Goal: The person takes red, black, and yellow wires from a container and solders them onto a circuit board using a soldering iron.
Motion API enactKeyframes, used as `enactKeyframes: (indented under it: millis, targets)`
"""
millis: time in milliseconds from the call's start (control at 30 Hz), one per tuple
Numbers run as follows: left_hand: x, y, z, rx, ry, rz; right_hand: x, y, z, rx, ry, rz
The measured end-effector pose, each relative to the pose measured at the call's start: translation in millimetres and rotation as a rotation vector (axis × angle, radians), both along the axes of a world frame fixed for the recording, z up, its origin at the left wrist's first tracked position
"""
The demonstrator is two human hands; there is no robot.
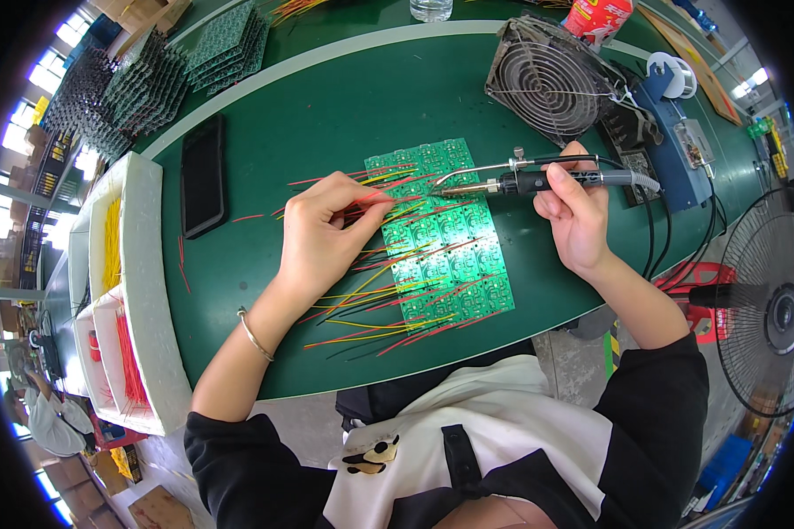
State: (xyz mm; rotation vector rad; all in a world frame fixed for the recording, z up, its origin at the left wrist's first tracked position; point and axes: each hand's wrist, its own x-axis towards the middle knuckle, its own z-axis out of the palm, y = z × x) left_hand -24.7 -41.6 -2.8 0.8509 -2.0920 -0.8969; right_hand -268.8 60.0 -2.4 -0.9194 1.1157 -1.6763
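A green circuit board panel point(454, 256) lies on the green table in front of me, with red, yellow and black wires point(362, 304) sticking out across its left side. My left hand point(326, 231) is closed in a pinch over the panel's left edge, its thumb and finger on a red wire. In my right hand point(575, 207) is a soldering iron point(538, 181), held by its dark handle and pointing left. Its tip, beside a thin curved metal feed tube point(468, 170), is over the upper part of the panel, close to the wire ends; contact cannot be made out.
A black phone point(204, 176) and a white foam box point(154, 291) of yellow and red wires are at the left. Behind the iron stands a grilled fan point(547, 79); a blue soldering unit point(679, 132) with a solder spool is at the right. Stacked boards point(229, 48) sit far left.
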Motion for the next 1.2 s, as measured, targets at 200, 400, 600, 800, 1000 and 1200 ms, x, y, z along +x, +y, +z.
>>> enactKeyframes:
  millis: [200,400,600,800,1000,1200]
  targets:
    - [0.3,-1.0,-1.1,0.002,-0.005,0.0,1.2,-0.2,1.1,-0.015,0.009,0.003]
    - [-0.2,-1.8,-1.1,0.013,-0.009,0.0,1.7,-0.6,1.1,0.005,0.006,0.0]
    - [-0.3,-2.4,-0.8,0.03,-0.009,0.012,2.7,-1.1,0.8,-0.004,0.012,-0.006]
    - [-1.4,-2.4,2.6,0.009,-0.026,0.022,1.5,-1.2,0.0,-0.004,-0.032,-0.012]
    - [-2.0,-3.5,0.3,0.003,-0.02,0.026,2.9,-0.8,1.5,0.009,0.016,-0.011]
    - [-2.0,-3.2,2.7,0.019,-0.035,0.03,1.6,-2.3,1.0,-0.007,0.018,-0.014]
